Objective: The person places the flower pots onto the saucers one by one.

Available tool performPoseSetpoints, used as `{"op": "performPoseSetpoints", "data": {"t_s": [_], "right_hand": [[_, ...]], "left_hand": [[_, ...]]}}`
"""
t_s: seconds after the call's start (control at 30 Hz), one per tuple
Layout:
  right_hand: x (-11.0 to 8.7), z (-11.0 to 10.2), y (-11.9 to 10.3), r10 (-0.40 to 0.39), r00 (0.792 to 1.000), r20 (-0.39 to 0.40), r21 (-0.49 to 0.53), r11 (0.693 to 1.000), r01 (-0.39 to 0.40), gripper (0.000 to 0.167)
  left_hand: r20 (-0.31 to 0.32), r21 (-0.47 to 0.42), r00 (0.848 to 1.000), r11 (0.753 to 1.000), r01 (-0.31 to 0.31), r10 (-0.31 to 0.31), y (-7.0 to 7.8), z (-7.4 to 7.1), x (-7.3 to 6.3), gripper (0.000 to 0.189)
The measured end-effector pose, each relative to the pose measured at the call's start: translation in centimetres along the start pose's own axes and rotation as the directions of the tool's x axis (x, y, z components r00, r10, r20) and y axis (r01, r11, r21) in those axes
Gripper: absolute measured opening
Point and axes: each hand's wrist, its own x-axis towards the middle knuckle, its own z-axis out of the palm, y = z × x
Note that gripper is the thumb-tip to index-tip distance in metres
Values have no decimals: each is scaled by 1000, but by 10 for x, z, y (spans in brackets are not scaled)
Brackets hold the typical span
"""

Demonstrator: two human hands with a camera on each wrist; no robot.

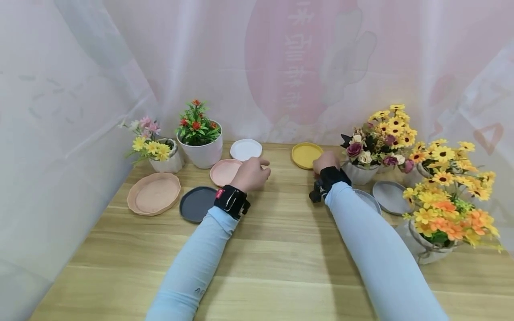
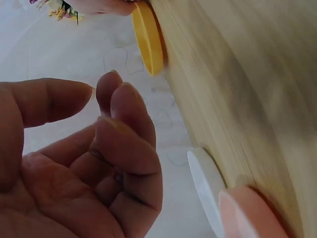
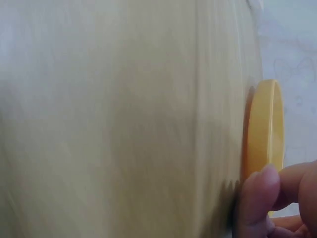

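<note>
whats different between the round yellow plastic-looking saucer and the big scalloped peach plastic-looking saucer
The round yellow plastic-looking saucer looks smaller; the scalloped peach plastic-looking saucer is wider. The right hand pinches the yellow saucer's rim, while no hand touches the peach one. The yellow one is near the back of the table, the peach one near its left edge. Both are shallow and neither holds a pot.

Pale printed curtain (image 1: 201,53) behind wooden table (image 1: 277,263)
</note>
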Motion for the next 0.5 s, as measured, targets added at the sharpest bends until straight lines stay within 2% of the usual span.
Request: {"op": "performPoseSetpoints", "data": {"t_s": [0.13, 0.2, 0.27, 0.4, 0.5], "right_hand": [[-9, 5, -3, -21, 1000, 15, 63, 998, 20, 25], [-12, 7, -4, -50, 998, 25, 85, 995, 48, 26], [-15, 9, -6, -64, 997, 40, 123, 991, 59, 32], [-17, 12, -7, -70, 996, 59, 163, 985, 60, 39], [-17, 11, -7, -94, 994, 54, 143, 986, 85, 39]], "left_hand": [[63, -107, 995, 991, 80, -74, 7, 7, 25, 44], [97, -176, 987, 974, 146, -131, 8, 12, 43, 48], [130, -242, 972, 944, 223, -196, 6, 18, 61, 50], [209, -394, 923, 836, 382, -323, -1, 32, 86, 53], [245, -477, 900, 763, 437, -362, -2, 39, 94, 51]]}}
